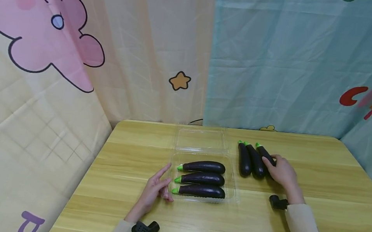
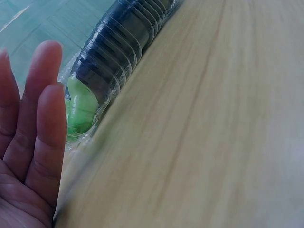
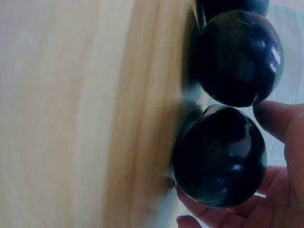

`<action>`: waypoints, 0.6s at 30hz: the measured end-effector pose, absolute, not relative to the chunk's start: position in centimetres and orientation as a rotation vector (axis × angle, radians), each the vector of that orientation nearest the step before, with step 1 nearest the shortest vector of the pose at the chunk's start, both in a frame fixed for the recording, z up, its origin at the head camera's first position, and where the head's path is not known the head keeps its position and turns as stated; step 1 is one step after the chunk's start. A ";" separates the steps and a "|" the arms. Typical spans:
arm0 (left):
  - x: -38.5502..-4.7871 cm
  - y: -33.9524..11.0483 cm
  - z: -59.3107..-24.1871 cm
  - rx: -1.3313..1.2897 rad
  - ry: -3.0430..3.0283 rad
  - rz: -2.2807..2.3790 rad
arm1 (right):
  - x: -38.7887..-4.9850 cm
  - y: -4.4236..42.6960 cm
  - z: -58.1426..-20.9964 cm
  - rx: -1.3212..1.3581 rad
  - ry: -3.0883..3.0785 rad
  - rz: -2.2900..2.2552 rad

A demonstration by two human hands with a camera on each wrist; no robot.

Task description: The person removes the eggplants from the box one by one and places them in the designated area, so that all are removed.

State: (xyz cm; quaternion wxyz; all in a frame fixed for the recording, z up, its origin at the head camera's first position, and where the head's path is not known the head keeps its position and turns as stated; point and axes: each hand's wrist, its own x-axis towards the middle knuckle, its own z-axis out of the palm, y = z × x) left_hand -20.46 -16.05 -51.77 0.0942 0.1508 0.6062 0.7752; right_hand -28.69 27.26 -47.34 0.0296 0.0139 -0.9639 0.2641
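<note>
Rightmost eggplant [image 1: 265,154] grasped by right hand [image 1: 284,172], left hand [image 1: 154,191] loose by edge of tray [image 1: 231,186], tabletop [image 1: 332,186] stretching rightward

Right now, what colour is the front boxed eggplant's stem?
The stem is bright green, best seen in the left wrist view.
</note>
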 end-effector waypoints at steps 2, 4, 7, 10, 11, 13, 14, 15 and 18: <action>-20.5 -16.1 -51.7 0.448 1.800 2.298 | -28.6 27.2 -47.2 0.037 -2.988 0.790; -20.5 -16.1 -51.7 0.450 1.799 2.298 | -28.5 27.1 -47.0 0.033 -3.003 0.759; -20.5 -16.1 -51.7 0.452 1.794 2.301 | -28.4 27.0 -46.8 0.033 -3.023 0.715; -20.5 -16.1 -51.7 0.454 1.787 2.305 | -28.3 26.8 -46.7 0.031 -3.037 0.693; -20.4 -16.1 -51.7 0.455 1.786 2.305 | -28.3 26.8 -46.7 0.030 -3.040 0.689; -20.5 -16.1 -51.7 0.459 1.785 2.304 | -28.3 26.7 -46.7 0.026 -3.039 0.685; -20.4 -16.0 -51.7 0.460 1.786 2.304 | -28.3 26.7 -46.7 0.022 -3.036 0.687; -20.4 -16.0 -51.6 0.462 1.787 2.304 | -28.3 26.7 -46.7 0.021 -3.032 0.686; -20.4 -16.1 -51.6 0.465 1.787 2.305 | -28.2 26.7 -46.7 0.015 -3.009 0.692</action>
